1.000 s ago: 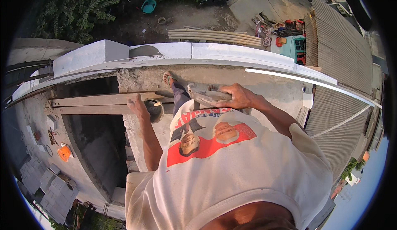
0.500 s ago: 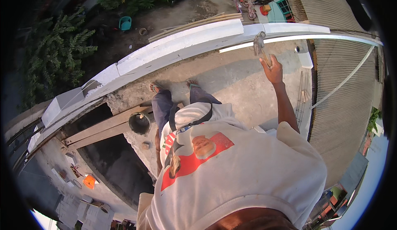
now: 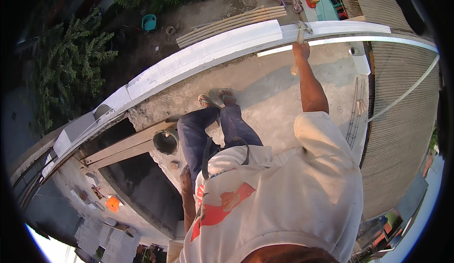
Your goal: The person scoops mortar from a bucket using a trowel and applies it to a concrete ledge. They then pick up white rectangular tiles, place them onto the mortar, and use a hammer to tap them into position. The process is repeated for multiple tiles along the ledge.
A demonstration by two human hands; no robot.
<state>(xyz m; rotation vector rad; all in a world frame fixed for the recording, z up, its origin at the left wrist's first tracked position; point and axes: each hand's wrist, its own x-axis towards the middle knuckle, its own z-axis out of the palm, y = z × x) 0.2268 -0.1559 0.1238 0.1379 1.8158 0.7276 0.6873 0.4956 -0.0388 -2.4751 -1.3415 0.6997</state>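
Observation:
My right hand (image 3: 300,52) is closed around the wooden handle of a hammer (image 3: 301,36), arm stretched forward. The hammer's head lies over the top of the white block wall (image 3: 208,50), just right of where a taller block ends; whether it touches cannot be made out. A lower white block (image 3: 347,27) continues to the right. Beside my left thigh hangs my left hand (image 3: 185,174), its fingers mostly hidden against the trousers. Nearest to it is a dark bucket (image 3: 165,142) by the planks.
A long pale metal bar (image 3: 331,40) runs along the wall's inner side. Wooden planks (image 3: 120,145) cross a dark opening (image 3: 142,187) at the left. Thin steel rods (image 3: 353,116) lie on the concrete floor near the corrugated roof (image 3: 402,97). Bamboo poles (image 3: 231,25) lie beyond the wall.
My right hand has moved forward with the hammer, bringing its head from the inner side to over the wall. My body has shifted and my feet are now closer together.

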